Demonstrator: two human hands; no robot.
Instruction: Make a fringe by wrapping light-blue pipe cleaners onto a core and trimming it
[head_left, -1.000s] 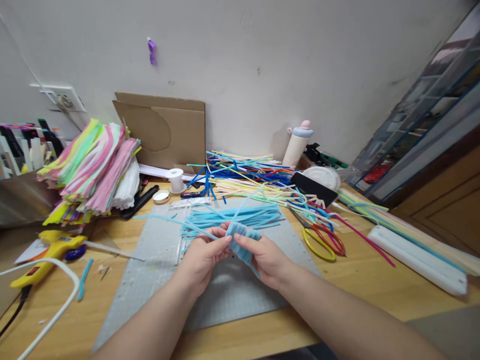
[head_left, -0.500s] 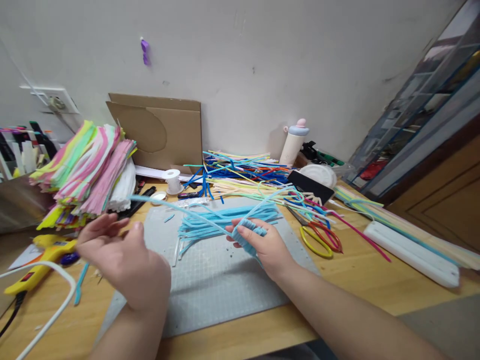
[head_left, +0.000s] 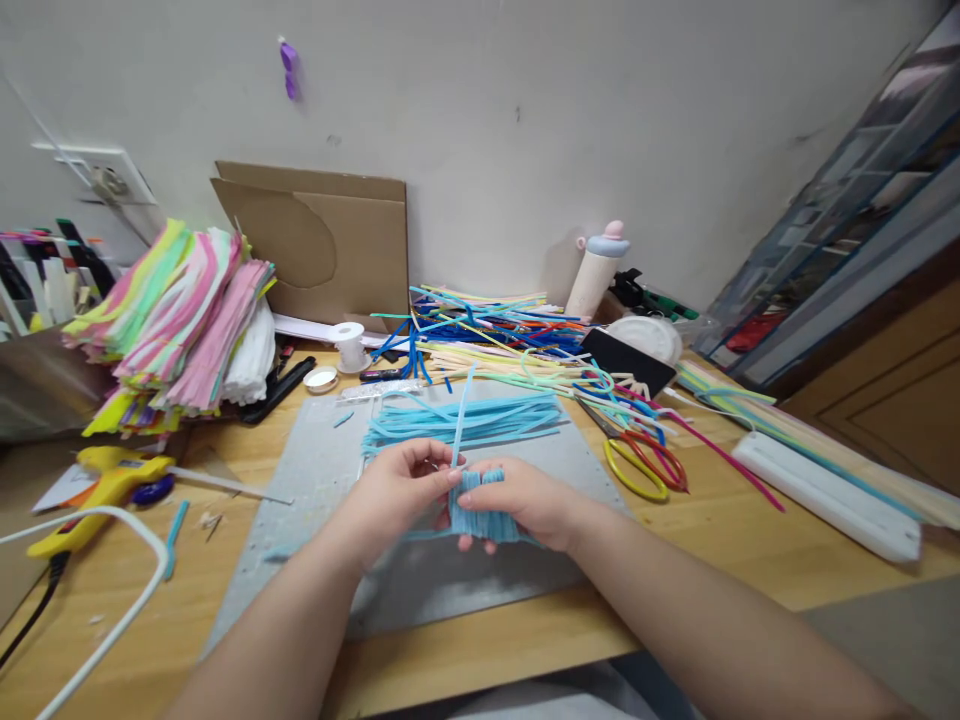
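Note:
Low over the grey cutting mat (head_left: 292, 480), both hands meet at a flat piece of light blue pipe cleaners (head_left: 484, 510) packed side by side. My right hand (head_left: 529, 500) is closed on its right part, thumb on top and fingertips showing below. My left hand (head_left: 409, 485) pinches its left edge, where one blue strand (head_left: 463, 415) sticks up. Another blue strand trails left under my left wrist. Just beyond the hands lies a bundle of loose light blue pipe cleaners (head_left: 510, 415).
A yellow glue gun (head_left: 105, 490) with a white cable lies left. Scissors with yellow and red handles (head_left: 637, 470) and a white power strip (head_left: 825, 495) are on the right. Behind are coloured pipe cleaners (head_left: 495, 325), a thread spool (head_left: 349, 347), a bottle (head_left: 596, 270) and cardboard (head_left: 360, 250).
My left hand has come in from the far left, where it was open, and now pinches the blue piece. The long strand stretched leftward no longer extends there; one strand now points up.

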